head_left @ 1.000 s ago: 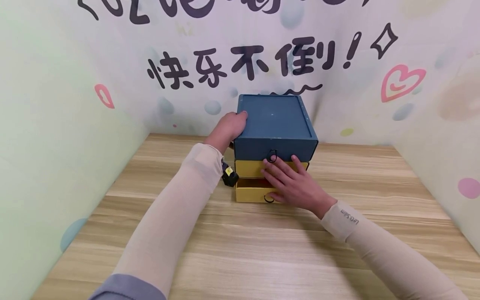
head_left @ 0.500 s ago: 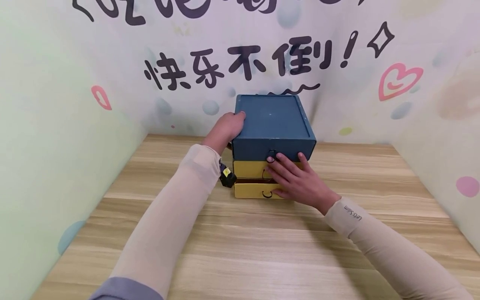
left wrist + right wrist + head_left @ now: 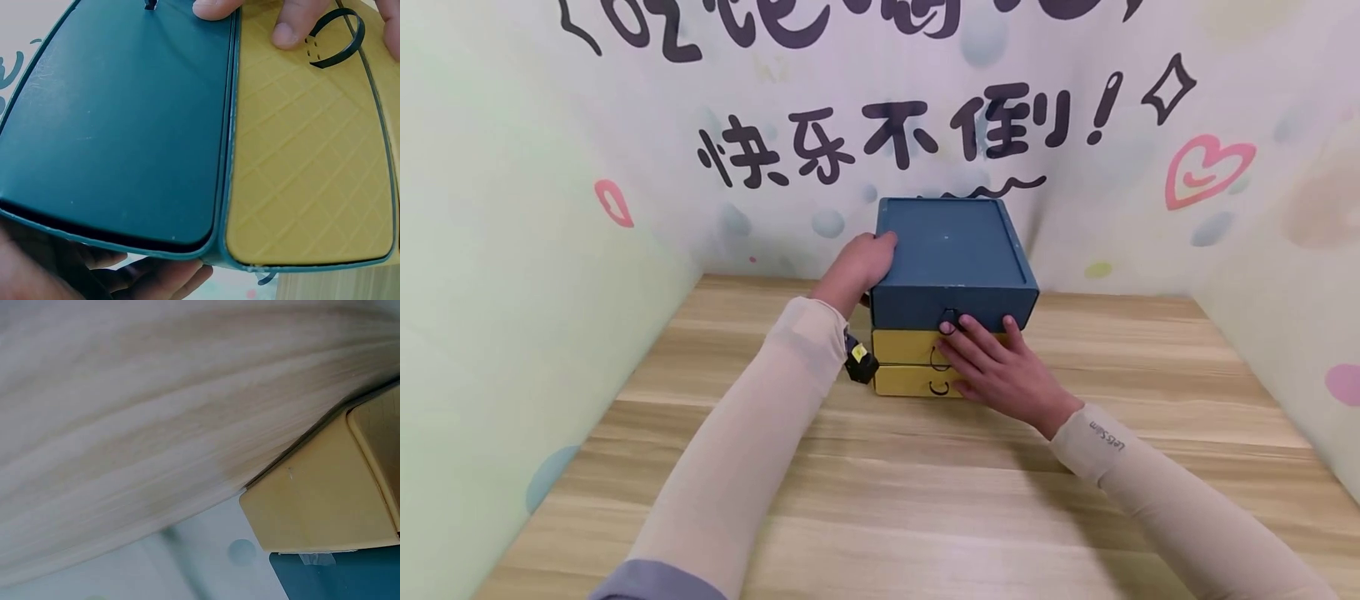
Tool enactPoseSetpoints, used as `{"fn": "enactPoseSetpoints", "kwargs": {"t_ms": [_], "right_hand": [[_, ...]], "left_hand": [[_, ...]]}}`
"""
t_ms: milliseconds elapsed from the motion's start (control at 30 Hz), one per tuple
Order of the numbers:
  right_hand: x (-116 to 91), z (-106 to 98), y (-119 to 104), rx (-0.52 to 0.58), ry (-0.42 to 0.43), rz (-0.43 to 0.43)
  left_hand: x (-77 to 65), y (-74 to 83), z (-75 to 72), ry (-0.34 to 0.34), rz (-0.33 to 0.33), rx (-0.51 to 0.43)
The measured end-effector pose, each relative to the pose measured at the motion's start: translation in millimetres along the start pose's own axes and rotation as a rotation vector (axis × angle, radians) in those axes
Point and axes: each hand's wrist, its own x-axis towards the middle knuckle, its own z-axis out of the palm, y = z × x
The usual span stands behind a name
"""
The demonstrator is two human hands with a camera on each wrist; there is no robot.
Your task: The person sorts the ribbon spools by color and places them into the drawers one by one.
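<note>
A small drawer cabinet (image 3: 955,242) stands against the back wall, with a blue upper part above two yellow drawers. My left hand (image 3: 863,260) grips its upper left side, the thumb over the top edge and the other fingers along the side, as the left wrist view shows. Straight fingers of my right hand (image 3: 1000,371) press on the front, across the blue drawer (image 3: 906,308), the middle yellow drawer (image 3: 898,345) and the bottom yellow drawer (image 3: 901,382). All three fronts look flush. A black ring pull (image 3: 340,53) hangs near the right fingers. The right wrist view leaves out the right hand.
The cabinet rests on a wood-grain table (image 3: 887,500). Behind it hangs a printed cloth wall (image 3: 820,75) with dark lettering, and a pale wall (image 3: 497,250) rises at the left. A black wrist device (image 3: 861,363) sits beside the cabinet's left edge.
The bottom yellow drawer, partly pulled out a second ago, has slid back in under my right hand. My left hand has kept its place on the cabinet.
</note>
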Motion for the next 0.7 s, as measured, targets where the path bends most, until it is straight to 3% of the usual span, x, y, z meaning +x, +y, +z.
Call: {"fn": "enactPoseSetpoints", "kwargs": {"t_ms": [700], "right_hand": [[1.1, 6.0, -2.1, 0.016, 0.02, 0.015]], "left_hand": [[0.5, -3.4, -4.9, -0.016, -0.002, -0.052]]}}
